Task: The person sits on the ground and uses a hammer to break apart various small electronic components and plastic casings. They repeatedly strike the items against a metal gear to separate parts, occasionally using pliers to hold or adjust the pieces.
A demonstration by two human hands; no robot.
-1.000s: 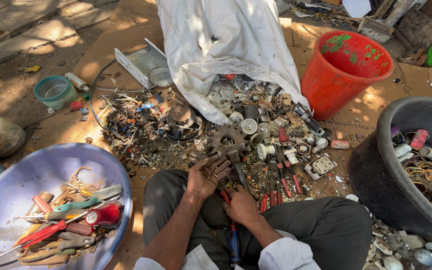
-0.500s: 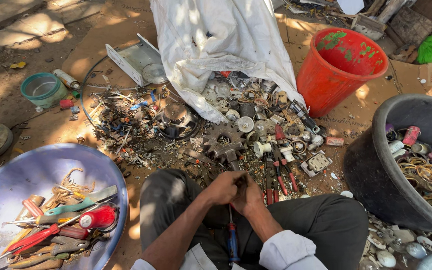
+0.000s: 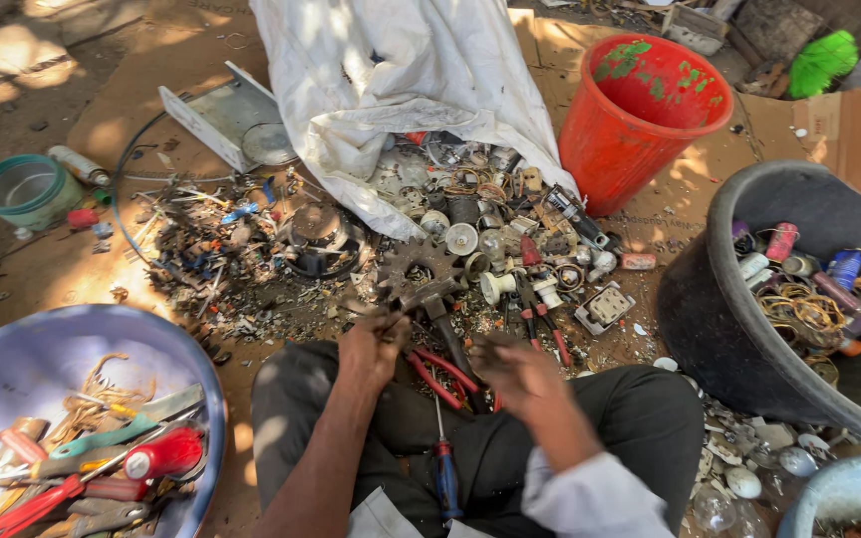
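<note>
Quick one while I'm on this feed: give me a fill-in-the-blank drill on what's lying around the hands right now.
1. The bucket standing beside the white sack is coloured ____.
2. The screwdriver lying between the person's legs has a ____ handle.
3. The toothed gear lies just beyond the ____ hand.
4. The pan holding tools sits on the person's ____ side.

Missing words: red; blue; left; left

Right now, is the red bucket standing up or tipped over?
Standing up. The red bucket rests on its base on the cardboard, its open mouth facing up, so you see down inside.
</note>
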